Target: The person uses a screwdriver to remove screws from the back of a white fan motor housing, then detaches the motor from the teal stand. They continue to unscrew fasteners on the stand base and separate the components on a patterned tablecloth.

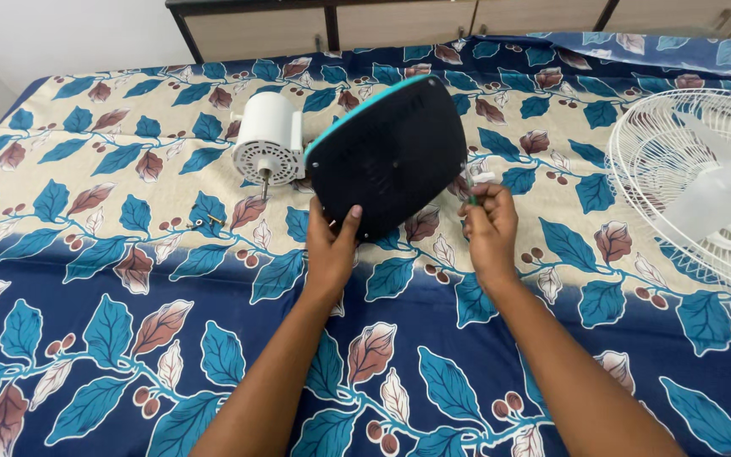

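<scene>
A black fan base [391, 152] with a teal edge stands tilted up on the leaf-patterned bedsheet, its underside facing me. My left hand [330, 245] grips its lower edge, thumb on the black surface. My right hand [489, 227] is closed around a thin green-handled screwdriver [469, 188] held right beside the base's right edge. A white fan motor [267, 140] with its shaft pointing toward me lies just left of the base.
A white wire fan guard [678, 152] with translucent blades lies at the right. Small screws [205, 222] sit on the sheet left of my left hand. A dark-framed wooden cabinet [332, 25] stands behind the bed.
</scene>
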